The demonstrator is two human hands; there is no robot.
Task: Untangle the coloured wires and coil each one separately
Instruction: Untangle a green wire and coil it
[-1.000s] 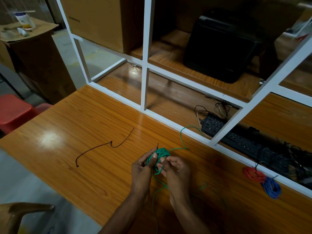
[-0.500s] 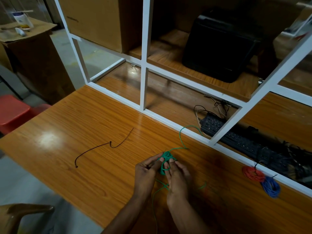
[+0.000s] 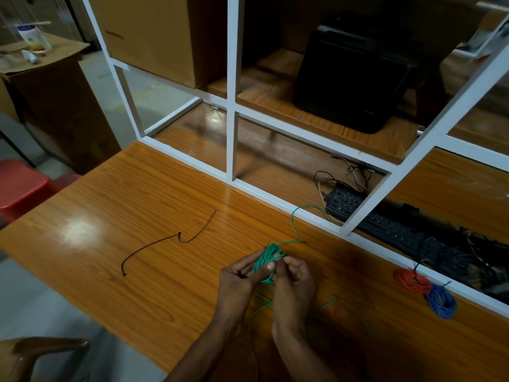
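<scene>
At the near middle of the orange wood-grain counter point(image 3: 115, 216), I hold a half-wound bundle of thin green wire point(image 3: 266, 261) between both hands. My left hand point(image 3: 237, 282) has its grip closed on the left side of the bundle; my right hand point(image 3: 293, 282) has its grip pinched on the right side, thumb and fingers on the strands. Loose green wire trails away on two sides: one length arcs to the far right toward the white metal shelf frame point(image 3: 230, 139), another runs down toward me and off the near edge. By my reading, this coil is partly wound, with that slack left to take up.

At the far right of the counter a small red wire coil point(image 3: 410, 281) and a small blue wire coil point(image 3: 440, 301) lie touching, both apparently finished. To the left, well apart from my hands, a single thin dark wire point(image 3: 165, 241) lies uncoiled in a loose curve, seemingly waiting its turn. Two coils look done, one is in progress, one remains.
</scene>
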